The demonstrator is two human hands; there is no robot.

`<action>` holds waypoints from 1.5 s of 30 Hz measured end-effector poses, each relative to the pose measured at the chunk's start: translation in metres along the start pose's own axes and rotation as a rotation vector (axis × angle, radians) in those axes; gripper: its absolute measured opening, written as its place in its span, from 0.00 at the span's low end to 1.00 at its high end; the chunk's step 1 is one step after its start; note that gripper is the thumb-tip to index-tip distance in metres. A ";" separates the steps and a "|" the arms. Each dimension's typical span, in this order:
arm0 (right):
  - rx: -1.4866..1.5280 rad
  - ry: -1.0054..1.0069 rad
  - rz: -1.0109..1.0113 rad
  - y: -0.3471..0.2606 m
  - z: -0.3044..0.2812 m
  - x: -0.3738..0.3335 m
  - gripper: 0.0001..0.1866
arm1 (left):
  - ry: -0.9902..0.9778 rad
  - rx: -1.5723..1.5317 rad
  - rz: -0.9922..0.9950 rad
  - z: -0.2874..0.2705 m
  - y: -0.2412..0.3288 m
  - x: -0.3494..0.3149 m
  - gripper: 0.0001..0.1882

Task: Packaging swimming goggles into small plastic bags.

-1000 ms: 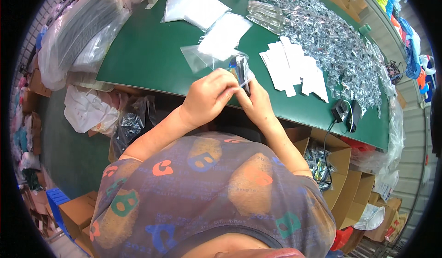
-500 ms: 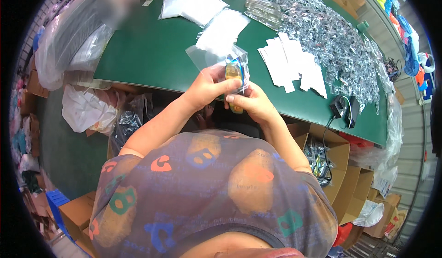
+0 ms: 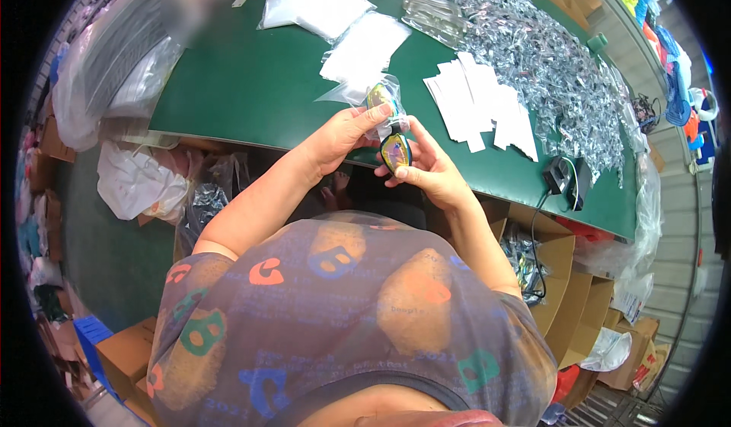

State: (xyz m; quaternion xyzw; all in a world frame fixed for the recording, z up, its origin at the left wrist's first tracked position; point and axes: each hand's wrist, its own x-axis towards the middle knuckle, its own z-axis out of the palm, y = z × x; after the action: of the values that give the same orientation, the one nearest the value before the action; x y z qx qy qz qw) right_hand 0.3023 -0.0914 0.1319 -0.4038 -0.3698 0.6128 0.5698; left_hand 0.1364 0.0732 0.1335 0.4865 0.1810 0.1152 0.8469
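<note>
Swim goggles (image 3: 396, 153) with mirrored yellow-blue lenses are held over the near edge of the green table, one lens above the other. The upper lens is inside a clear plastic bag (image 3: 387, 86); the lower one is outside it. My left hand (image 3: 344, 136) is closed on the bag and the upper lens, thumb on top. My right hand (image 3: 432, 169) pinches the lower lens, its thumb at the lower rim. Just beyond my hands lies a stack of clear bags (image 3: 367, 48). White paper strips (image 3: 468, 95) are fanned out to the right.
A large heap of small clear-wrapped pieces (image 3: 533, 69) covers the table's (image 3: 228, 84) right side. A black adapter (image 3: 560, 174) with a cable sits near its front edge. Open cardboard boxes (image 3: 560, 263) stand below at right. A white plastic bag (image 3: 141, 179) hangs at left.
The goggles have tilted, and the lower lens now shows fully outside the bag. My right hand has shifted its grip onto that lens; my left hand still grips the bag.
</note>
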 end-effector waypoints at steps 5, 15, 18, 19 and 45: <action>0.028 0.172 -0.131 0.015 0.002 0.002 0.42 | 0.059 0.135 0.085 -0.002 -0.001 0.000 0.33; -0.072 0.253 -0.251 0.029 0.009 0.003 0.38 | 0.405 0.852 0.943 0.016 -0.003 -0.009 0.17; 0.073 0.237 -0.201 0.015 0.023 0.003 0.40 | 0.373 0.793 0.908 0.014 -0.009 -0.007 0.09; 0.199 0.229 -0.159 0.012 0.026 0.003 0.41 | 0.355 0.727 0.866 0.011 -0.014 -0.006 0.08; 0.131 0.410 -0.324 0.022 0.013 0.026 0.19 | 0.222 0.917 0.913 0.015 0.007 0.000 0.06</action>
State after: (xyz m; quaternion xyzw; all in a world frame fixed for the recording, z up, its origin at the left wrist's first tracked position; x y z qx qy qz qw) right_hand 0.2813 -0.0671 0.1147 -0.4174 -0.2659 0.4417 0.7483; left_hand 0.1423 0.0651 0.1462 0.8112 0.0733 0.4239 0.3960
